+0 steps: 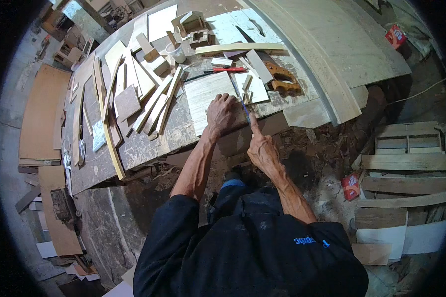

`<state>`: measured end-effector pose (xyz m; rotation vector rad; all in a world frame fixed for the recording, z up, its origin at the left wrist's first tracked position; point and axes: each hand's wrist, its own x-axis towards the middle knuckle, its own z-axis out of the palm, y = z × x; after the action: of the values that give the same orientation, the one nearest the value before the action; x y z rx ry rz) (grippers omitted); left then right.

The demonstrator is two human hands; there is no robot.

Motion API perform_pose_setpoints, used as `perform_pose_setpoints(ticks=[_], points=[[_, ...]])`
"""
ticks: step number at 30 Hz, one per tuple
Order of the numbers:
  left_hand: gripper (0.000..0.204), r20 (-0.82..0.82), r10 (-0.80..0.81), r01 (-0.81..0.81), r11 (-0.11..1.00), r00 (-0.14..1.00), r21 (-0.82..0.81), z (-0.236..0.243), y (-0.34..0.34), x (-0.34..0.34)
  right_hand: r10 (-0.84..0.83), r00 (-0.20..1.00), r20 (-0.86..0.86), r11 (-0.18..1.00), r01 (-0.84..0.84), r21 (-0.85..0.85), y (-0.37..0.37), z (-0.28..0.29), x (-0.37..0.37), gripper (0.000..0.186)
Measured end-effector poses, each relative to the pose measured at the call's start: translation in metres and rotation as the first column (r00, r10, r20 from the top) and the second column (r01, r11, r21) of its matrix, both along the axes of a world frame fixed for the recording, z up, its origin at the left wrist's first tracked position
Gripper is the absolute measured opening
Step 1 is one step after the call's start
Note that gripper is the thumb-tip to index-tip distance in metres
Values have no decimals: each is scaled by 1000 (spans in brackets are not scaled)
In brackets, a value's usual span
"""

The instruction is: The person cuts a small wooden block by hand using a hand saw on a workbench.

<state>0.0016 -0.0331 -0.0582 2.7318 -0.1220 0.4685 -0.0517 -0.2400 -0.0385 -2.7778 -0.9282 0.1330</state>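
Note:
A pale square wooden board [203, 94] lies at the bench's front edge. My left hand [221, 113] presses down on its right part, fingers bent and close together. Beside the board's right edge, my right hand [263, 150] grips a thin blue blade-like tool [246, 111], the index finger stretched along it. Its exact kind is too small to make out, and its lower end is hidden in the hand. Just past the tool sits a white piece [255, 88] with small wood offcuts [247, 84] on it. A handsaw with an orange-brown handle [284, 79] rests to the right.
Wood strips [156, 106] and offcuts cover the bench's left half. A white cup [176, 53], a red-handled tool [229, 70] and small wooden boxes [189, 22] lie farther back. A long grey-edged panel [317, 64] spans the right. Slatted wood [406, 163] stands right of me.

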Motion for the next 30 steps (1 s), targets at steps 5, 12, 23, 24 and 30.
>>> perform_pose_setpoints(ticks=[5, 12, 23, 24, 30], points=[[29, -15, 25, -24, 999, 1000, 43, 4, -3, -1, 62, 998, 31, 966, -67, 250, -20, -2, -13, 83], [24, 27, 14, -15, 999, 1000, 35, 6, -2, -4, -50, 949, -312, 947, 144, 286, 2, 8, 2, 88], [34, 6, 26, -27, 997, 1000, 76, -3, 2, -4, -71, 957, -281, 939, 159, 304, -1, 18, -6, 83], [34, 11, 9, -10, 998, 1000, 69, 1, 0, -5, -65, 958, -280, 942, 151, 301, -3, 13, -6, 81], [35, 11, -38, 38, 999, 999, 39, -5, 7, 3, -34, 983, -179, 926, 98, 365, 19, 11, 21, 79]])
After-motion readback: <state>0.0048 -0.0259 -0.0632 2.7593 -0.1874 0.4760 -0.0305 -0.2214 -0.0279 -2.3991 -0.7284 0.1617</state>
